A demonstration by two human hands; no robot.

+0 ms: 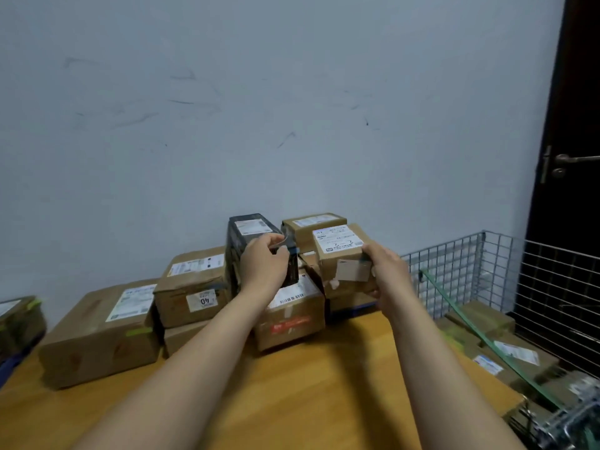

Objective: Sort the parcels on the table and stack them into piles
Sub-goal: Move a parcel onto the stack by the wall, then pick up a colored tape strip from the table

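Several cardboard parcels stand along the back of a wooden table (292, 384), against the wall. My left hand (264, 263) grips a tall black box (246, 241) with a white label on top, fingers curled over its upper right edge. My right hand (388, 271) holds a small brown parcel (342, 254) with a white label, gripping its right side; the parcel sits atop the right-hand pile. A red-taped box (292, 319) stands below both hands. Left of it are a box marked "40" (191, 287) and a large flat box (100, 332).
Another brown parcel (313, 225) stands behind the held one. A wire mesh cage (487, 271) at the right holds more parcels (506, 352). A dark door (571, 157) is at the far right. A wrapped parcel (19, 319) lies at the left edge.
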